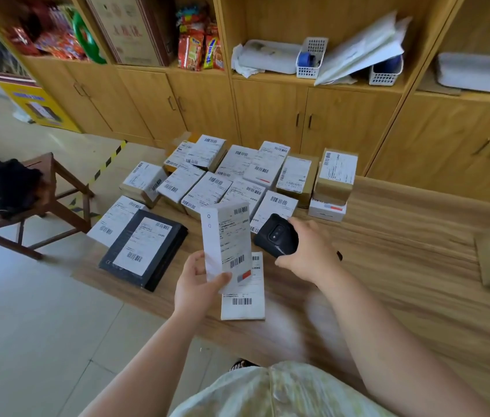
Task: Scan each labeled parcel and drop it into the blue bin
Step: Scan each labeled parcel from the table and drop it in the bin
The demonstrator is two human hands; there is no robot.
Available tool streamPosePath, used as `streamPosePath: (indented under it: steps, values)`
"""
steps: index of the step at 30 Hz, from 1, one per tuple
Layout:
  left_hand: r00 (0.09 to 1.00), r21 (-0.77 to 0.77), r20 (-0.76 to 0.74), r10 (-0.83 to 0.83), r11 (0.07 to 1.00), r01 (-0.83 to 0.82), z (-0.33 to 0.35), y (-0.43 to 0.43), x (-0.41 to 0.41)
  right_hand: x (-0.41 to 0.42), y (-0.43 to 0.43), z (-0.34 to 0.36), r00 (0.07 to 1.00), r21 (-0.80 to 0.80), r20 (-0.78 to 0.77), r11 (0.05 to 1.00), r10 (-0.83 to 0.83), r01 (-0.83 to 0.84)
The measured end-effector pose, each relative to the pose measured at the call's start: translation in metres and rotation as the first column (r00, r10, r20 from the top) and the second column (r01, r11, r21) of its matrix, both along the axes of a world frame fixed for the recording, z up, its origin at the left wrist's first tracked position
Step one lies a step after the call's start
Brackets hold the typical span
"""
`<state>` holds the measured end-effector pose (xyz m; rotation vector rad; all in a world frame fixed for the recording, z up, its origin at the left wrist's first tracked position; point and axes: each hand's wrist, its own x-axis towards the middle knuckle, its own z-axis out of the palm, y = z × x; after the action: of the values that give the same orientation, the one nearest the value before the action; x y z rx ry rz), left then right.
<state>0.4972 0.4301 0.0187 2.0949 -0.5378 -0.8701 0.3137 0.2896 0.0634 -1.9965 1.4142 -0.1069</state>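
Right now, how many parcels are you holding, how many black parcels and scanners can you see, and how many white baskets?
White parcel, held in the left hand: 1
Black parcel: 1
Scanner, gripped by the right hand: 1
White baskets: 2
Total: 5

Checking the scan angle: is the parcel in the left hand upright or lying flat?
Upright. The left hand grips the parcel by its bottom end; it stands lengthwise above the table, label facing the camera.
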Motion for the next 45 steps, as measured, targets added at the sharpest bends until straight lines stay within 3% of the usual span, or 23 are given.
streamPosePath:
  steps: [11, 14, 17, 23, 27, 34, 38, 45]
  values:
    - [0.999, 0.009, 0.024, -0.038, 0.999, 0.038, 0.002, -0.008, 0.014, 0.003, -0.002, 0.002, 1.0, 0.016, -0.028, 1.0, -0.006, 0.006]
    - [0.981, -0.043, -0.196, 0.01, 0.999, -0.019, 0.004, -0.022, 0.02, 0.0, -0.003, -0.001, 0.997, 0.014, -0.016, 0.997, -0.075, 0.075]
    - [0.882, -0.075, -0.47, -0.014, 0.997, -0.024, 0.002, -0.043, 0.024, -0.005, -0.004, -0.003, 0.983, -0.023, 0.04, 0.983, -0.181, 0.182]
    - [0.778, -0.071, -0.604, -0.172, 0.984, 0.162, -0.013, -0.082, 0.017, -0.021, 0.018, -0.011, 0.889, -0.03, 0.177, 0.901, -0.422, 0.433]
    - [0.698, -0.079, -0.643, -0.316, 0.933, 0.35, -0.012, -0.102, 0.004, -0.032, 0.054, -0.016, 0.759, -0.064, 0.186, 0.763, -0.624, 0.643]
    - [0.528, -0.116, -0.652, -0.544, 0.76, 0.64, -0.011, -0.101, -0.055, -0.068, 0.151, -0.02, 0.481, -0.114, 0.166, 0.468, -0.861, 0.876]
    - [0.376, -0.143, -0.691, -0.617, 0.626, 0.766, 0.001, -0.082, -0.118, -0.1, 0.209, -0.008, 0.282, -0.164, 0.106, 0.263, -0.954, 0.951]
    - [0.128, -0.167, -0.738, -0.662, 0.363, 0.917, 0.031, 0.004, -0.242, -0.156, 0.328, 0.011, -0.083, -0.218, 0.169, -0.12, -0.982, 0.968]
